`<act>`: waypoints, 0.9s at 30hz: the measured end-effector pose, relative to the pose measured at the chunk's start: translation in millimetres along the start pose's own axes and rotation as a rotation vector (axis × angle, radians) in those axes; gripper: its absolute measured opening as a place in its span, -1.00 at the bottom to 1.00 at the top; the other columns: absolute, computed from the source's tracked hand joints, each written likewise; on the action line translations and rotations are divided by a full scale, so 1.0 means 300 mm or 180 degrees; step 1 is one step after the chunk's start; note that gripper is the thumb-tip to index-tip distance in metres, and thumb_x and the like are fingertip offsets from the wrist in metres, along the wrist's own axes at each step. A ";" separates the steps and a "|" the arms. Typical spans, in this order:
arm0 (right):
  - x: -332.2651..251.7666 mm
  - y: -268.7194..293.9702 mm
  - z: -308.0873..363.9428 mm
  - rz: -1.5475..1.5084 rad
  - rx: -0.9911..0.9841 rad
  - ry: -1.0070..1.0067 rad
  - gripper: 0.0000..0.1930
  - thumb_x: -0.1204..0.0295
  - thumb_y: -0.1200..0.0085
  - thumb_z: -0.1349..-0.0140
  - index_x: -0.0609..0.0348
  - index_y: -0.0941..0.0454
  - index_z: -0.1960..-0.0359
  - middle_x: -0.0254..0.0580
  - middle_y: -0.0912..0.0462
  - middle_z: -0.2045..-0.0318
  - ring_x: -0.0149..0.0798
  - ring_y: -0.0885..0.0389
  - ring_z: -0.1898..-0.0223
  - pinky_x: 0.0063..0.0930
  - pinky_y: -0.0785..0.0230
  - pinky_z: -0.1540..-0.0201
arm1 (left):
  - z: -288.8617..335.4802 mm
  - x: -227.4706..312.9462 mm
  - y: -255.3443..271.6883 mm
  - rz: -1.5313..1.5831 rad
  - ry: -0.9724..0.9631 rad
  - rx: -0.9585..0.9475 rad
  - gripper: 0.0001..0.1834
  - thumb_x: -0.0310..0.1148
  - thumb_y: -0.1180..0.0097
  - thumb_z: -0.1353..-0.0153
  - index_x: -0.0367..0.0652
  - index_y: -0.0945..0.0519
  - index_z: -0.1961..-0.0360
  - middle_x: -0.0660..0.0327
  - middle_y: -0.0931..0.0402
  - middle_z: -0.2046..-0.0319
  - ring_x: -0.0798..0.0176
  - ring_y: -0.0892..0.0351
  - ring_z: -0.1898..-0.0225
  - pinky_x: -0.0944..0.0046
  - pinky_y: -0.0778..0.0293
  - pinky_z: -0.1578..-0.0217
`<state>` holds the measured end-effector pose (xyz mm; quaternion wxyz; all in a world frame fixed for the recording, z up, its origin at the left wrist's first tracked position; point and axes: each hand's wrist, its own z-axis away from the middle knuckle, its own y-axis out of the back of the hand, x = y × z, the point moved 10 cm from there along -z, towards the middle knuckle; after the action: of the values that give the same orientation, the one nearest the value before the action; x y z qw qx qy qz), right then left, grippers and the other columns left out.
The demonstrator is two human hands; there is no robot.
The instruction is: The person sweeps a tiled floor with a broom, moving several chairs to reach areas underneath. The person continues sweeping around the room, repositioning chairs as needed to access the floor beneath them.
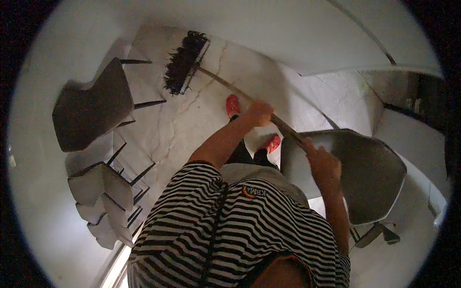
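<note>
A wide broom with dark bristles (182, 62) rests its head on the floor at the far left, and its long wooden handle (225, 84) slants toward me to the right. My left hand (260, 113) is closed around the middle of the handle, just above my red shoes. Closer to the handle's near end, my right hand (324, 164) grips it, beside the backrest of a grey chair (370, 177). Both arms reach forward from my striped shirt.
Along the left wall (33, 144) stands a dark grey chair (93, 115) with thin black legs. Several lighter chairs (101, 185) are grouped nearer me. A pale wall (269, 29) bounds the marble-look floor (206, 110) at the far side. The grey chair is close on my right.
</note>
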<state>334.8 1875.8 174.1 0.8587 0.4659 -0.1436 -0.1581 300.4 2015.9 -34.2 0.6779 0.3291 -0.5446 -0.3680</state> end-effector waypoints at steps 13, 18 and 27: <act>0.433 0.406 0.955 -0.0869 0.0238 -0.0897 -0.66 0.50 -0.12 -0.07 0.16 -0.51 0.05 -0.04 -0.61 0.31 -0.11 -0.59 0.31 -0.31 -0.43 0.30 | -0.055 1.279 0.137 0.1071 -0.1575 -0.1429 -0.77 -0.28 -0.05 0.13 -0.18 -0.63 0.49 0.02 -0.60 0.46 -0.07 -0.60 0.33 -0.04 -0.50 0.32; 0.432 0.299 0.855 -0.0256 0.0157 -0.0957 -0.64 0.47 -0.18 -0.04 0.20 -0.52 0.08 -0.07 -0.62 0.32 -0.08 -0.60 0.45 -0.27 -0.44 0.38 | -0.127 1.210 -0.021 0.1407 -0.1433 -0.1459 -0.76 -0.27 -0.07 0.09 -0.19 -0.63 0.45 0.04 -0.61 0.42 -0.08 -0.59 0.28 -0.02 -0.50 0.29; 0.300 0.314 0.698 0.0508 -0.0310 -0.0894 -0.65 0.25 -0.11 -0.13 0.05 -0.52 0.05 -0.13 -0.60 0.42 -0.13 -0.59 0.47 -0.25 -0.44 0.40 | -0.046 0.925 0.120 0.1299 -0.1073 -0.0891 -0.75 -0.28 -0.11 0.09 -0.11 -0.64 0.35 0.09 -0.60 0.29 0.03 -0.58 0.20 0.04 -0.49 0.27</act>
<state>346.9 1729.8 372.4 0.8615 0.3842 -0.2909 -0.1598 356.6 1797.0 131.3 0.6768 0.0504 -0.6483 -0.3451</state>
